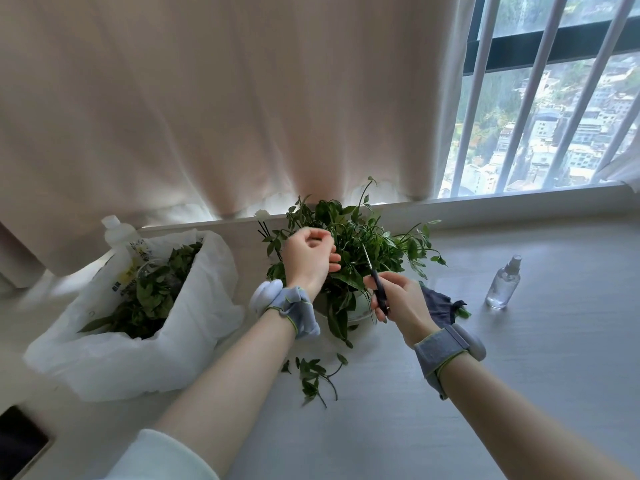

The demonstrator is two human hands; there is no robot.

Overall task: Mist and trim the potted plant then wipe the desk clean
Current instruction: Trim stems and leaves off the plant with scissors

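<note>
Right hand (403,304), gripping scissors (380,289), blades in potted plant (367,237) at its 5 o'clock; left hand (308,258) curled at 9 o'clock, hold unclear: isolate one stem, snip cleanly.

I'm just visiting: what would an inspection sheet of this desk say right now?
Surface: pale desk, cuttings lying by the pot.
Job's things: plant in pot; spray bottle upright; dark cloth beside the pot.
Clutter: bag of leaves, bottle behind it, phone.
Hands: right hand grips scissors, blades in the foliage; left hand curled among leaves, hold unclear.
Cables: nothing seen.
Surroundings: curtain, barred window.
</note>
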